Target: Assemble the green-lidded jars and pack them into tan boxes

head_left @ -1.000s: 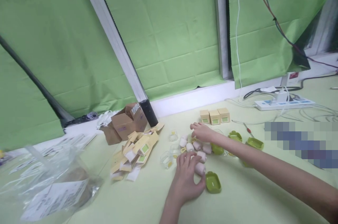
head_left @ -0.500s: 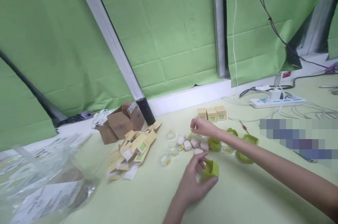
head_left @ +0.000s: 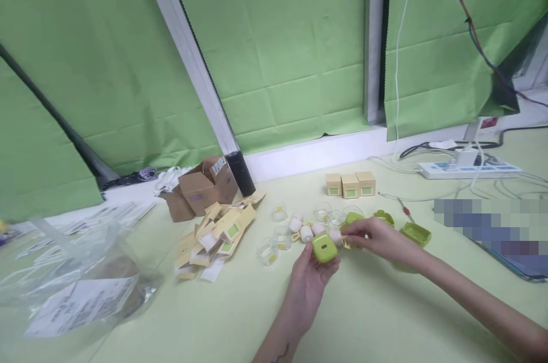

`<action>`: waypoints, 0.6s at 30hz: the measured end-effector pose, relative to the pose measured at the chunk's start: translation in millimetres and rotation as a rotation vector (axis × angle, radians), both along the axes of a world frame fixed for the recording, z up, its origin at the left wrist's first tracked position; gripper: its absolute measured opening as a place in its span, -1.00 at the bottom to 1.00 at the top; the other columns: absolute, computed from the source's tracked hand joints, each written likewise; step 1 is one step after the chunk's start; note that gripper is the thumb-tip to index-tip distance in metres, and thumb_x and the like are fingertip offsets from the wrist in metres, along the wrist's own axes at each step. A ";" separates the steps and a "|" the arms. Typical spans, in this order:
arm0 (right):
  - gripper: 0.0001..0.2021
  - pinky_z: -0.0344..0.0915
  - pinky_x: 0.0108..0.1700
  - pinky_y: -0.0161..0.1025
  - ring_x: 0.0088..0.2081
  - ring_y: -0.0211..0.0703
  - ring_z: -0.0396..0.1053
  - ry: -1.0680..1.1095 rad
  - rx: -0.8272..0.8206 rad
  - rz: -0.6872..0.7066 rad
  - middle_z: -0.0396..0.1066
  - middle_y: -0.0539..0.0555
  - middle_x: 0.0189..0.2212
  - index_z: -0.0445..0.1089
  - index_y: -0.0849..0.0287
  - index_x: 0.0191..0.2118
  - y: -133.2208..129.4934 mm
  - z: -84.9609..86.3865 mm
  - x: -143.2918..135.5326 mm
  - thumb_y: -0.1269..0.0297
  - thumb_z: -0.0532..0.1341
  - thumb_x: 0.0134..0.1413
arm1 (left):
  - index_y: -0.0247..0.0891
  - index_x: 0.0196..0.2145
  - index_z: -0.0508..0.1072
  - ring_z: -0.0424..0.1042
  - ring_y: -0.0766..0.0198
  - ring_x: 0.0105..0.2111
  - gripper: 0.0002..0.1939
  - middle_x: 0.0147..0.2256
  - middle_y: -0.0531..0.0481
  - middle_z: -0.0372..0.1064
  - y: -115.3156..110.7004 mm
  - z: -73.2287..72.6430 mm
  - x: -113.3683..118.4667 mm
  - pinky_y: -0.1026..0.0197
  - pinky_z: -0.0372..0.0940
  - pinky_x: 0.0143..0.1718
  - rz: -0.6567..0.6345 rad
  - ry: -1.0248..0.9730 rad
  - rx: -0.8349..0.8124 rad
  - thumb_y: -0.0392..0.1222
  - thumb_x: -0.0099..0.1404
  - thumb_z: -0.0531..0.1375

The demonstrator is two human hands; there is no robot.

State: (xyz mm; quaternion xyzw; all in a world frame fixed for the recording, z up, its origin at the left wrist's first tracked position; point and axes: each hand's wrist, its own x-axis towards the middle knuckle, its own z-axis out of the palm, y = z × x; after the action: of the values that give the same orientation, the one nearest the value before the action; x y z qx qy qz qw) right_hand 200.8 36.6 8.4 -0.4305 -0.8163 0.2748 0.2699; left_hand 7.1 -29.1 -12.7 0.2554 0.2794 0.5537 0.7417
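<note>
Being held near centre: green case (head_left: 324, 247), gripped by the left hand's (head_left: 309, 284) fingers. To its right: small yellow piece (head_left: 346, 243), seemingly pinched by the right hand (head_left: 377, 237). Farther: white cylinders (head_left: 306, 233), three cartons (head_left: 350, 186). Judged step: paired handling; steady grip and fingertip precision called for.

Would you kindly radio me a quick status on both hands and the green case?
Left hand: holding green case. Right hand: at small yellow piece, grip unclear. Pale pieces clustered just beyond the case.
</note>
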 end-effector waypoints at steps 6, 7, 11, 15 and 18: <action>-0.76 0.22 -0.46 -0.26 -0.47 -0.07 0.43 -0.064 0.067 -0.052 0.52 0.04 -0.50 0.52 0.07 -0.32 -2.6 -12.7 3.8 0.34 0.09 0.07 | -0.32 -0.11 0.36 0.43 0.10 -0.20 -0.69 -0.17 -0.17 0.38 -2.5 0.7 -2.5 0.07 0.31 -0.16 -0.025 0.056 -0.024 -0.08 0.26 0.14; -0.76 0.22 -0.45 -0.26 -0.46 -0.06 0.44 -0.064 0.075 -0.060 0.52 0.04 -0.48 0.52 0.06 -0.32 -2.2 -12.6 4.7 0.33 0.08 0.09 | -0.30 -0.13 0.35 0.43 0.08 -0.19 -0.72 -0.17 -0.15 0.38 -3.7 1.5 -2.5 0.06 0.31 -0.18 -0.029 0.075 0.011 -0.11 0.25 0.15; -0.75 0.23 -0.41 -0.25 -0.40 -0.03 0.46 -0.043 0.098 -0.075 0.54 0.06 -0.38 0.51 0.05 -0.29 -1.3 -10.7 8.2 0.28 0.06 0.13 | -0.29 -0.16 0.36 0.41 0.14 -0.19 -0.77 -0.16 -0.11 0.36 -4.3 2.7 -2.1 0.16 0.27 -0.20 -0.038 0.086 0.079 -0.16 0.23 0.17; -0.77 0.26 -0.35 -0.18 -0.37 -0.03 0.45 0.017 0.106 -0.087 0.52 0.08 -0.38 0.49 0.07 -0.31 -1.9 -8.9 8.6 0.28 0.06 0.12 | -0.31 -0.07 0.35 0.37 0.24 -0.24 -0.68 -0.13 -0.16 0.34 0.0 0.3 -2.9 0.25 0.22 -0.27 -0.049 0.005 0.048 -0.11 0.26 0.09; -0.82 0.32 -0.24 -0.16 -0.27 -0.06 0.44 0.104 0.090 -0.092 0.49 0.10 -0.29 0.41 0.12 -0.35 -4.5 -7.4 4.9 0.24 0.08 0.12 | -0.26 0.05 0.29 0.33 0.30 -0.32 -0.54 -0.17 -0.11 0.34 0.0 -0.9 -3.6 0.25 0.20 -0.30 -0.045 -0.028 0.039 -0.13 0.18 0.07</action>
State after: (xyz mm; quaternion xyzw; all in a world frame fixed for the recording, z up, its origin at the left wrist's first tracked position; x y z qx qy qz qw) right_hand 205.7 32.1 1.0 -0.4401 -0.7921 0.2472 0.3431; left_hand 3.5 -29.1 -13.6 0.2683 0.2523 0.5456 0.7528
